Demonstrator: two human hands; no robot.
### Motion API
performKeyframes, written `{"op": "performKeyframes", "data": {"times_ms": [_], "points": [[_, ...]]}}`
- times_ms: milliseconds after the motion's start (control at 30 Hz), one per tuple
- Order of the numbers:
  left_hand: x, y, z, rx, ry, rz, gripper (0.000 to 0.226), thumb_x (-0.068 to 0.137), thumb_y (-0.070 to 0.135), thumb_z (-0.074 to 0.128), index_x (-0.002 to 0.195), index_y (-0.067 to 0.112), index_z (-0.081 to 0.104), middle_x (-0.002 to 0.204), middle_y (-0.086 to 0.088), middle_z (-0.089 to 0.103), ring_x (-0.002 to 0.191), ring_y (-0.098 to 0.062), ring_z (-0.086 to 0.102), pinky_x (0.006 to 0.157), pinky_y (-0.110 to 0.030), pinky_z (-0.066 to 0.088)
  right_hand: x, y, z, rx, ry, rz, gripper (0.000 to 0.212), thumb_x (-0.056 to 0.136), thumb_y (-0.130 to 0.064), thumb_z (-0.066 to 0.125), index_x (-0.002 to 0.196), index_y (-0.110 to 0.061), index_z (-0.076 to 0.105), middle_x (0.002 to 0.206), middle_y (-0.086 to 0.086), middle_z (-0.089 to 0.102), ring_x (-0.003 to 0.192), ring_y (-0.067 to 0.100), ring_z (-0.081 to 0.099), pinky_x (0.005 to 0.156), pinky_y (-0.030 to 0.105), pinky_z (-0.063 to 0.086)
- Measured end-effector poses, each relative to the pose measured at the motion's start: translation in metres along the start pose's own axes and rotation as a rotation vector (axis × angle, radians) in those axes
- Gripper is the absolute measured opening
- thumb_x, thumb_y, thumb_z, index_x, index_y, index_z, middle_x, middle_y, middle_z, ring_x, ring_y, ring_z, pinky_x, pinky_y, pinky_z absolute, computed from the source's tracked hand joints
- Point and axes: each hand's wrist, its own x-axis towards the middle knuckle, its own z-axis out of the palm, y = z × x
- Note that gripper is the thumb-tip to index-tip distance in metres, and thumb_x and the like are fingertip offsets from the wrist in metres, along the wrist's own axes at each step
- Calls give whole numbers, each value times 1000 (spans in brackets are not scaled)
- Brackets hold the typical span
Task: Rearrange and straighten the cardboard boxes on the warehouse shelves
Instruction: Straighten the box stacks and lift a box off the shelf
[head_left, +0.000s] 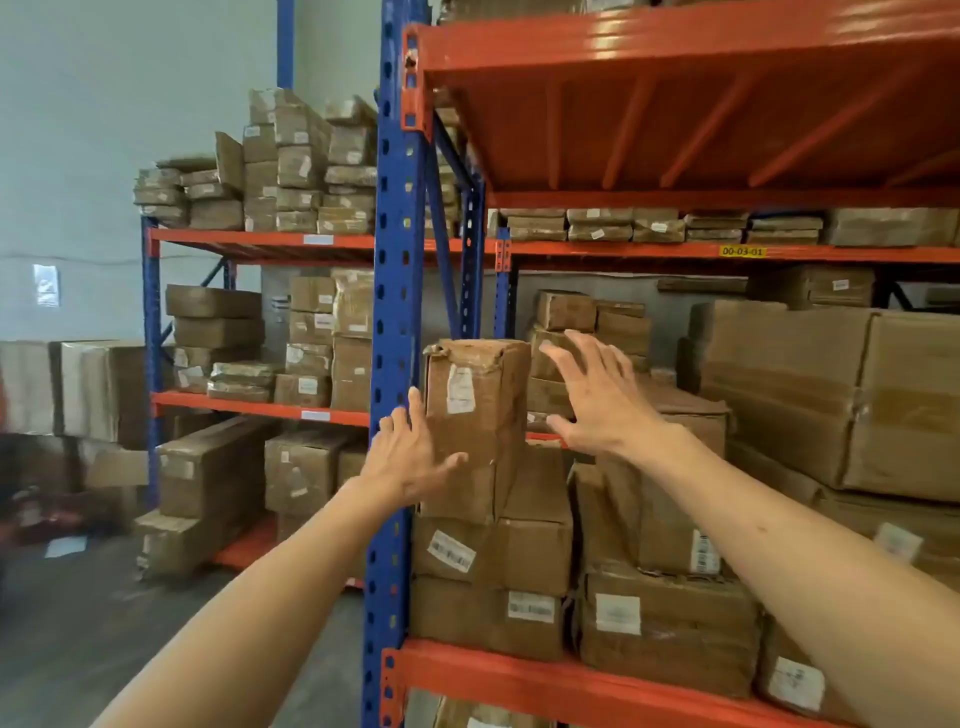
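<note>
A tall, dented cardboard box (475, 426) with a white label stands upright on top of a stack of boxes (493, 556) at the left end of the near shelf (519, 675). My left hand (410, 457) lies against the box's lower left side, fingers straight and thumb across its front. My right hand (597, 400) hovers spread open just right of the box's top, in front of smaller boxes (566, 312) further back. Whether it touches the tall box I cannot tell.
A blue upright post (395, 312) stands right beside the tall box. Large cartons (831, 395) fill the right of the shelf. An orange shelf deck (701, 104) hangs overhead. A second rack (249, 322) of boxes stands to the left, across grey floor (104, 623).
</note>
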Motion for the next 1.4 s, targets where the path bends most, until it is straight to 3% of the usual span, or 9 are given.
{"op": "performKeyframes", "data": {"times_ms": [200, 367, 533, 633, 733, 1033, 1133, 1267, 1400], "points": [[7, 17, 29, -338, -169, -163, 146, 72, 75, 72, 155, 0, -21, 164, -28, 14, 150, -42, 20, 120, -55, 28, 57, -26, 0, -164, -82, -188, 107, 79, -21, 82, 162, -29, 16, 171, 11, 4, 158, 32, 4, 126, 51, 5], [18, 42, 49, -408, -131, -318, 169, 55, 71, 87, 147, 6, -40, 164, -30, 1, 150, -47, 15, 118, -64, 23, 91, -42, -2, -306, -144, -314, 114, 78, -8, 81, 163, -31, 8, 172, 9, -5, 158, 33, -1, 126, 53, 7], [22, 54, 73, -349, 32, -346, 160, 62, 50, 92, 145, 8, -39, 157, -30, 11, 140, -50, 28, 113, -62, 31, 108, -56, 12, -544, -227, -514, 123, 80, -8, 84, 164, -36, -3, 172, 5, -20, 158, 31, -12, 127, 56, 3], [23, 55, 83, -247, 92, -267, 155, 61, 52, 89, 147, 7, -31, 152, -32, 19, 135, -49, 33, 110, -58, 34, 110, -52, 23, -654, -261, -547, 129, 78, -15, 87, 164, -37, -7, 170, 7, -26, 158, 33, -14, 127, 58, 4], [29, 51, 82, -122, 91, -137, 154, 60, 51, 90, 150, 7, -27, 148, -29, 24, 133, -48, 37, 110, -58, 35, 101, -31, 26, -601, -226, -489, 120, 75, -24, 88, 161, -35, 6, 170, 13, -5, 156, 38, 3, 124, 59, 21], [61, 54, 56, 512, 205, 464, 137, 69, 49, 84, 157, 4, -11, 146, -31, 34, 128, -49, 43, 108, -60, 37, 16, 41, 65, -276, -60, 29, 115, 64, -49, 91, 151, -12, 25, 152, 23, 31, 134, 45, 39, 97, 54, 51], [57, 47, 67, 703, 221, 614, 124, 81, 43, 75, 156, 0, -14, 143, -35, 36, 124, -51, 44, 106, -61, 38, -20, 42, 106, -118, -57, 145, 116, 64, -49, 91, 149, -10, 23, 150, 24, 31, 131, 48, 39, 83, 53, 58], [41, 17, 83, 768, 206, 700, 64, 99, 18, 48, 157, 4, 25, 130, -28, 58, 111, -44, 60, 94, -54, 52, -46, 19, 152, 47, 33, 154, 108, 67, -44, 89, 143, -13, 20, 147, 22, 26, 130, 55, 36, 62, 52, 62], [46, -10, 84, 749, 197, 718, 88, 96, 19, 57, 161, 7, -1, 143, -29, 47, 123, -45, 52, 100, -60, 48, -43, 26, 158, 107, -39, 33, 116, 63, -46, 87, 149, -23, 13, 152, 9, 15, 137, 52, 20, 65, 54, 62]]}}
